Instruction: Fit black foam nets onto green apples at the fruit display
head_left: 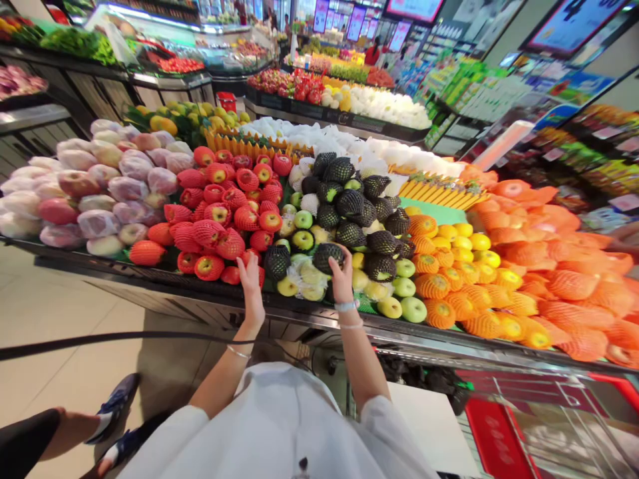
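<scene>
My right hand (342, 276) curls round a fruit in a black foam net (327, 258), probably an apple, at the front of the green apple pile. My left hand (251, 289) is raised with fingers apart at the front edge of the red apples in red foam nets (218, 236); I cannot tell whether it touches one. Between the hands are another black-netted fruit (277, 262) and a clear bag of pale apples (308, 278). Bare green apples (413, 309) sit to the right of my right hand. More black-netted fruit (349, 203) is heaped behind it.
Wrapped apples (100, 223) fill the display's left end. Orange-netted fruit (439, 313) and larger orange-wrapped fruit (579, 286) lie on the right. A shopping cart (499, 432) stands at lower right. A black cable (124, 337) crosses before me; another person's leg (74, 426) is at lower left.
</scene>
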A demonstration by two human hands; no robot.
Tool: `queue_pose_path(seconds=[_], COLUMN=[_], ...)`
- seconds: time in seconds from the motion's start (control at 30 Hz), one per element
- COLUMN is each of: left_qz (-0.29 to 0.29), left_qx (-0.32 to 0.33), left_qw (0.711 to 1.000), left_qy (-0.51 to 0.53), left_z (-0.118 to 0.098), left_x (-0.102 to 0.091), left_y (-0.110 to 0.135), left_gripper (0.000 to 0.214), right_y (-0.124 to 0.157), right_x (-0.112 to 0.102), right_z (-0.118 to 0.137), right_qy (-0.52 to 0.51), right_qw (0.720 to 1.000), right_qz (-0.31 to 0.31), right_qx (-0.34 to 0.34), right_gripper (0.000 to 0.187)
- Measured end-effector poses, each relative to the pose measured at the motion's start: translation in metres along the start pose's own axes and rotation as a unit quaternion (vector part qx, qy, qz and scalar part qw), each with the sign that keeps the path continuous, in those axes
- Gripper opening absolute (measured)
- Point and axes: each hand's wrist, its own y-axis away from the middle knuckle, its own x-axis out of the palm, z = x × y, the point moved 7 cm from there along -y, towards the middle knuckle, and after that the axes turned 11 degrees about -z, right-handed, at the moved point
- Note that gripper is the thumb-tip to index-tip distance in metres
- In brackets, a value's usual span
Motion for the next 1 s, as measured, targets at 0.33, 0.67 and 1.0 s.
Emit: queue_pose_path(seconds=[0.33,0.67,1.0], left_qz=[-0.041,0.008,0.050], left_qx=[-0.058,-0.048,0.071], left_qw=[0.987,0.967,0.900], left_qy=[-0.148,-0.250,-0.427], left_z=[0.038,0.072,0.076], left_x=[-0.077,-0.072,-0.046], left_y=[0.013,0.024,0.054], left_gripper=[0.082,0.067,0.060], right_y=[-0.074,-0.069,0.056], right_x=[0.027,-0.014,-0.297], right_z=[-0.038,0.002,0.003], right_qy=[0.298,0.144,0.084], right_qw=[0.920,0.973,0.922], right_qz=[0.173,0.157,-0.376], right_qx=[-0.186,-0.092,0.046], right_gripper=[0.061,0.045,0.027])
